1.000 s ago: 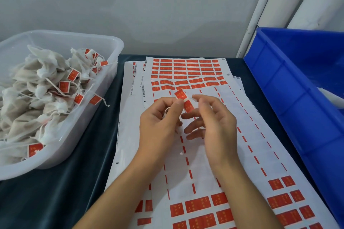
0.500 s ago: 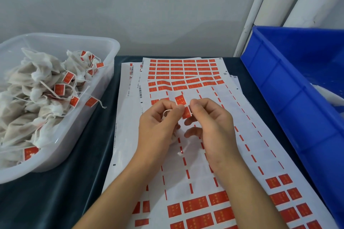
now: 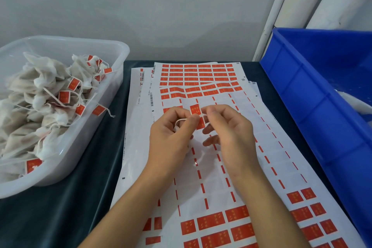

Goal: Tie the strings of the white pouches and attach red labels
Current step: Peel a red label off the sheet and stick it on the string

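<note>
On the dark tabletop (image 3: 60,217), label sheets (image 3: 231,167) lie between a clear tub (image 3: 118,70) of tagged white pouches (image 3: 40,86) and a blue bin (image 3: 312,96). Above the sheets, left hand (image 3: 171,137) and right hand (image 3: 231,133) each pinch a red label (image 3: 195,109) on a string (image 3: 181,120).

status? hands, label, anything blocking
Left hand pinching white string. Right hand pinching red label at the string. Both over label sheets. Nothing in the way.

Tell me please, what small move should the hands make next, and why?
Probably fold the red label shut over the white string and press it. The left hand and right hand pinch both above the label sheets, and the label looks open, unlike the folded tags in the clear tub.
</note>
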